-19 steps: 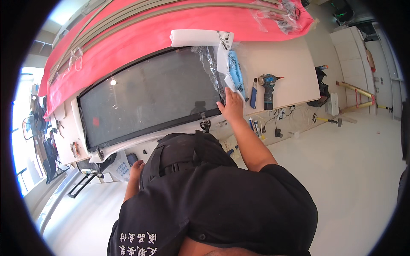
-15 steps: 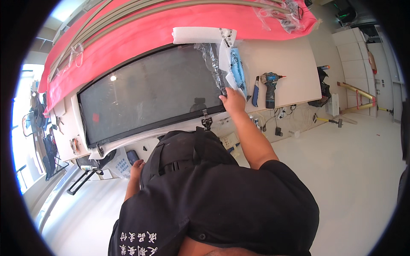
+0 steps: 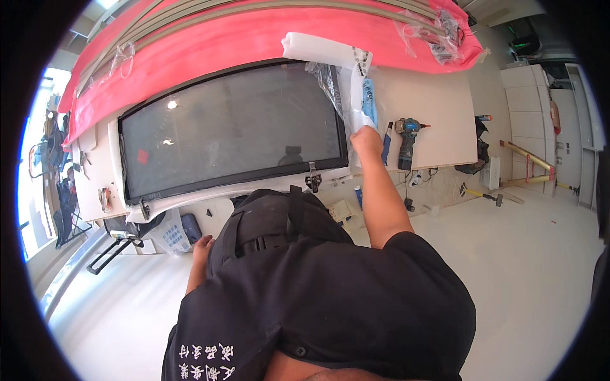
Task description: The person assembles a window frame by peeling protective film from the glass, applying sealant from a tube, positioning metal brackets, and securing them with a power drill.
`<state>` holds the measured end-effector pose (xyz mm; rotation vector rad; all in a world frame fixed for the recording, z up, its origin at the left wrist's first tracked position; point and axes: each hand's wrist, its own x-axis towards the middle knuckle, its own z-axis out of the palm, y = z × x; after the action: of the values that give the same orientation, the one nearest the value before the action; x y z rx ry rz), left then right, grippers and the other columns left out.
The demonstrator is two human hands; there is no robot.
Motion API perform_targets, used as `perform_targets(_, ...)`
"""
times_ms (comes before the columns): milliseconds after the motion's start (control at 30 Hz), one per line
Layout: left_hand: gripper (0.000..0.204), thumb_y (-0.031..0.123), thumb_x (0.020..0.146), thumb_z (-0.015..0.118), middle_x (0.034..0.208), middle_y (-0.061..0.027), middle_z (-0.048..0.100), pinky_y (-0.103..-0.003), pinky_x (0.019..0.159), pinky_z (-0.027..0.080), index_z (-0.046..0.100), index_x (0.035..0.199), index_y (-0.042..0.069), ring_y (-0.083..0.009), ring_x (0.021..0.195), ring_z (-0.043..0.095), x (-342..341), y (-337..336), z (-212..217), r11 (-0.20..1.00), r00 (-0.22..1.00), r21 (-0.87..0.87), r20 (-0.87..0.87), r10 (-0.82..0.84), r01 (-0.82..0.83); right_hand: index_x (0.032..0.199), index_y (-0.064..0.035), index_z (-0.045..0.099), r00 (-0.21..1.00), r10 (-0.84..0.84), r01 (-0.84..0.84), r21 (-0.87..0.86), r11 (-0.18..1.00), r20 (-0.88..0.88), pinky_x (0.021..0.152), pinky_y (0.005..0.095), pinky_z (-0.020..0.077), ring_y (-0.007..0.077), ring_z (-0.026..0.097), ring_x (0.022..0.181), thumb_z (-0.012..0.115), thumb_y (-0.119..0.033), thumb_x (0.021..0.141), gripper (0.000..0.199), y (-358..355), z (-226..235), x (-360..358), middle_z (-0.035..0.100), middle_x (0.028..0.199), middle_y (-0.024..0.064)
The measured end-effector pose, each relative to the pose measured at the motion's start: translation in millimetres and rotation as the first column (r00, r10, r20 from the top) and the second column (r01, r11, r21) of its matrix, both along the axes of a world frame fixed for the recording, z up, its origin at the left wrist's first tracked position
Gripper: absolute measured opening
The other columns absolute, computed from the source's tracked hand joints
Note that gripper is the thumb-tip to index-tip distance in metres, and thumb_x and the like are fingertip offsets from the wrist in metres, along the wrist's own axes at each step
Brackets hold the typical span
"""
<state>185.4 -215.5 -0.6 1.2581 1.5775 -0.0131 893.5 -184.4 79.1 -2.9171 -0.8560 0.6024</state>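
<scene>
A dark-framed tinted glass door panel (image 3: 235, 127) lies flat on the table, white foam showing along its near edge. Two metal hinges are fixed to its near side, one at the right (image 3: 312, 178) and one at the left (image 3: 145, 209). My right hand (image 3: 366, 141) is closed on white foam wrapping (image 3: 357, 95) just beyond the panel's right end. Clear plastic film (image 3: 327, 79) and a blue printed piece (image 3: 370, 100) bunch up with that wrapping. Low beside my waist hangs my left hand (image 3: 203, 246), its fingers mostly hidden and no held thing visible.
To the right of my right hand lie a cordless drill (image 3: 408, 140) and a blue-handled cutter (image 3: 387, 143). Long beige strips (image 3: 254, 16) rest on pink sheeting (image 3: 190, 57) along the far side. A hammer (image 3: 489, 197) is on the floor at right.
My right hand has moved right and slightly up, drawing the wrapping and film off the panel's right end, so its dark end frame shows. The left hand stays at my side.
</scene>
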Motion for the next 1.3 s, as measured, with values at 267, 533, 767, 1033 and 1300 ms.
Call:
perform_targets(267,0.041,0.023,0.093,0.075,0.115,-0.0122,0.074,-0.029,0.095,0.051,0.068,0.126,0.000,-0.0184,0.107,0.069,4,-11,-3,0.977,0.964,-0.116,0.174,0.199,-0.181,0.102,-0.0155,0.075,0.970,0.242,-0.222,0.307,0.925,-0.030,0.080,0.0464,0.0549,0.0341,0.069,0.094,0.068,-0.025,0.089,0.018,-57,-7,-30,0.073,0.099,0.0126)
perform_targets(533,0.036,0.026,0.094,0.072,0.111,-0.0115,0.076,-0.031,0.094,0.052,0.071,0.120,0.002,-0.0194,0.104,0.071,-1,31,-27,0.999,0.998,-0.020,0.039,-0.050,0.051,0.108,-0.0152,0.075,0.873,0.469,-0.485,-0.128,0.865,-0.135,0.086,0.0481,0.0546,0.0371,0.068,0.100,0.064,-0.024,0.088,0.024,-73,7,-25,0.074,0.104,0.0157)
perform_targets(767,0.037,0.025,0.097,0.068,0.114,-0.0137,0.075,-0.033,0.093,0.053,0.069,0.124,0.000,-0.0225,0.105,0.071,26,73,-4,0.995,0.995,0.040,-0.016,-0.096,0.096,0.115,-0.0069,0.070,0.942,0.331,-0.270,0.456,0.848,-0.058,0.091,0.0475,0.0543,0.0386,0.066,0.106,0.060,-0.023,0.092,0.030,-28,14,-62,0.070,0.116,0.0204)
perform_targets(1033,0.038,0.021,0.097,0.069,0.115,-0.0125,0.074,-0.032,0.092,0.053,0.066,0.128,-0.001,-0.0197,0.104,0.070,36,53,37,0.999,0.997,-0.008,-0.062,-0.053,0.052,0.155,-0.0039,0.037,0.797,0.592,-0.598,0.281,0.751,0.114,0.125,0.0485,0.0204,0.0294,0.023,0.155,0.058,-0.039,0.098,0.070,73,-24,-91,0.030,0.166,0.0130)
perform_targets(1300,0.039,0.021,0.098,0.069,0.111,-0.0111,0.074,-0.032,0.091,0.053,0.064,0.129,-0.002,-0.0183,0.100,0.069,23,-10,64,0.995,0.990,-0.045,-0.111,0.087,-0.092,0.157,0.0043,0.030,0.884,0.430,-0.467,0.301,0.832,0.184,0.127,0.0473,0.0121,0.0354,0.011,0.158,0.055,-0.045,0.098,0.081,161,-45,-54,0.020,0.169,0.0199)
